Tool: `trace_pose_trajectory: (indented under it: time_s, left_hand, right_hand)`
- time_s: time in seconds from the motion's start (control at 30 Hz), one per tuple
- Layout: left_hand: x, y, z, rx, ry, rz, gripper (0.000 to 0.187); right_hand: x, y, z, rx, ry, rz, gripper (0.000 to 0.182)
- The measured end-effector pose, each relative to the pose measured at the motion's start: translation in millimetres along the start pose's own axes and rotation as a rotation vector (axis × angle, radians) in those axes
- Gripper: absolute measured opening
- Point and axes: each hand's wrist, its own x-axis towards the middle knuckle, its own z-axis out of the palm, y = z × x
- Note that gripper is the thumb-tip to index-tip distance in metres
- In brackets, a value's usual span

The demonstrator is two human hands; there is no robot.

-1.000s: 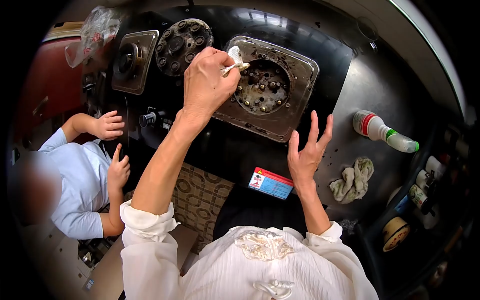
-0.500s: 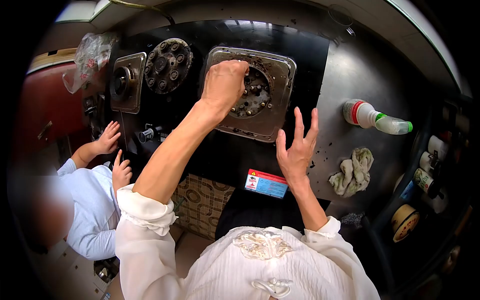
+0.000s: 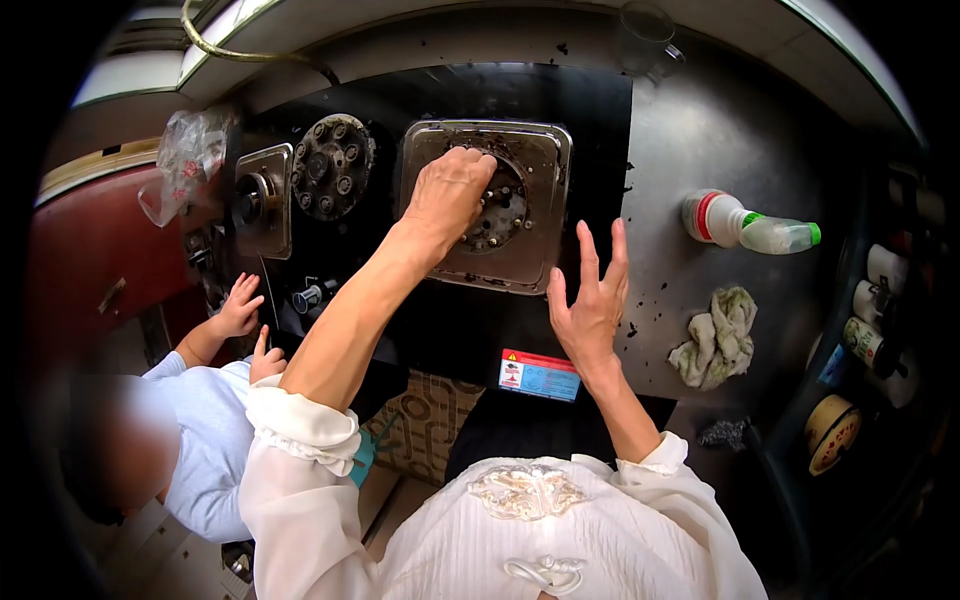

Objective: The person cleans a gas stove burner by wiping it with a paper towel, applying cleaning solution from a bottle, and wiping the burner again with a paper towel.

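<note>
My left hand (image 3: 450, 200) is closed over the left part of a dirty round burner opening, its fingers bent down; whatever it grips is hidden. Around the opening lies a stained square metal tray (image 3: 545, 250) on the black stove top. My right hand (image 3: 590, 310) hovers beside the tray's lower right corner, fingers spread and nothing in it. Left of the tray, a round burner part (image 3: 333, 167) with small ringed holes lies on the stove. Farther left is a second burner (image 3: 255, 198) in its own metal tray.
A spray bottle (image 3: 750, 225) lies on the metal counter (image 3: 665, 140) at right, above a crumpled cloth (image 3: 718, 340). Another person (image 3: 205, 430) is at left, both hands by the stove's edge. A glass mug (image 3: 650, 45) and a plastic bag (image 3: 190, 155) are farther back.
The view has shifted slightly, so the stove sits lower in it. My left hand remains closed over the burner opening, and my right hand stays spread near the tray. The other person appears farther right.
</note>
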Motion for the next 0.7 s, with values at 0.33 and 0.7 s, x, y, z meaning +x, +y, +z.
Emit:
trace_pose_trajectory:
  time_s: [0.33,0.7]
  left_hand:
    - [-19,0,-15,-0.187,0.264,-0.102,0.007]
    - [-20,12,-17,-0.112,0.351,-0.1,0.011]
  right_hand:
    - [-1,0,0,-0.002,-0.003,0.005,0.072]
    - [-1,2,-1,0.025,-0.001,-0.001,0.069]
